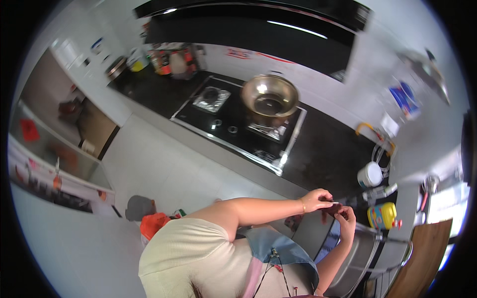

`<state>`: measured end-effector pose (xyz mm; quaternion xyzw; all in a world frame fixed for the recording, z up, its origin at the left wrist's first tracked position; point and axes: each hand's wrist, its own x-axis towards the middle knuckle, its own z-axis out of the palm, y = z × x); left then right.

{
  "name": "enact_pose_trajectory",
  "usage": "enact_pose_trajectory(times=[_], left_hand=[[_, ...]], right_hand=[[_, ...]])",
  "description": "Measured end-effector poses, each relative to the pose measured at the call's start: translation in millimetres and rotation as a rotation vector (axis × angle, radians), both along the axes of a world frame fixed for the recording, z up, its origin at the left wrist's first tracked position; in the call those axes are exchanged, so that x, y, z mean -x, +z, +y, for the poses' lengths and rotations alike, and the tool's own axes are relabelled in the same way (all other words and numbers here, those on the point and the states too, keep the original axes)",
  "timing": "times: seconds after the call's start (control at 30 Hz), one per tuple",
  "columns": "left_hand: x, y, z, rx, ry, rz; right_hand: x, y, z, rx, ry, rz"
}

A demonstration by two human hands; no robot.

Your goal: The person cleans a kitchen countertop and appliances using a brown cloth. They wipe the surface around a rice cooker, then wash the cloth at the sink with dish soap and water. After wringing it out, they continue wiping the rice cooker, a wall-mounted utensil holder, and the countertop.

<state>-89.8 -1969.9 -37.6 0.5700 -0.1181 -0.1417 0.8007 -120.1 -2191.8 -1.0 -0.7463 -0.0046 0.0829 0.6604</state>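
Note:
My left hand (316, 200), with a bracelet at the wrist, pinches a small, dark reddish, limp-looking item (329, 209) near the counter's front edge. From the other side my right hand (346, 219) grips the same item with bent fingers. A small whitish bit shows at the left fingertips. What exactly the item is, I cannot tell. Both hands are close together, beside the corner of a stainless steel sink (356, 253).
A large metal wok (270, 96) stands on the right burner of a black gas hob (231, 128). A yellow bottle (383, 216) and white tub (370, 174) stand near the sink. A wooden board (423, 257) leans beyond it. Bottles (164, 65) stand at the far left counter.

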Motion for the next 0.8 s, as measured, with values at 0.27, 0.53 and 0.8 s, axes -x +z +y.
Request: enact_pose_trajectory(times=[0.27, 0.53, 0.8], left_hand=[[53, 57, 304, -0.083, 0.590, -0.197], [142, 158, 548, -0.660, 1.115, -0.649], [191, 173, 635, -0.823, 0.697, -0.771]], right_hand=[[-49, 33, 272, 0.184, 0.484, 0.003], [-18, 68, 589, 0.369, 0.268, -0.829], [11, 27, 811, -1.087, 0.683, 0.073]])
